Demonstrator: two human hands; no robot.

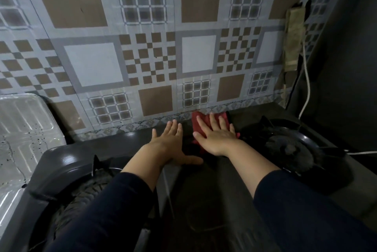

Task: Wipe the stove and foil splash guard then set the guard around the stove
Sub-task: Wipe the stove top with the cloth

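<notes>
1. Head view: right hand [216, 135], fingers straight, presses flat on the red cloth [199, 122] at the rear centre of the black stove [126, 139].
2. Left hand [171, 145] rests flat, fingers extended, just beside the cloth.
3. Foil splash guard [24, 129] stands at the stove's left, apart from both hands.

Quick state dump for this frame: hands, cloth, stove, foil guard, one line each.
left hand: open, flat on the stove top
right hand: open, pressing the cloth flat
cloth: red, spread under the right hand at the stove's back edge
stove: black, both burners unlit
foil guard: off the stove, at left, spattered with dark specks
</notes>
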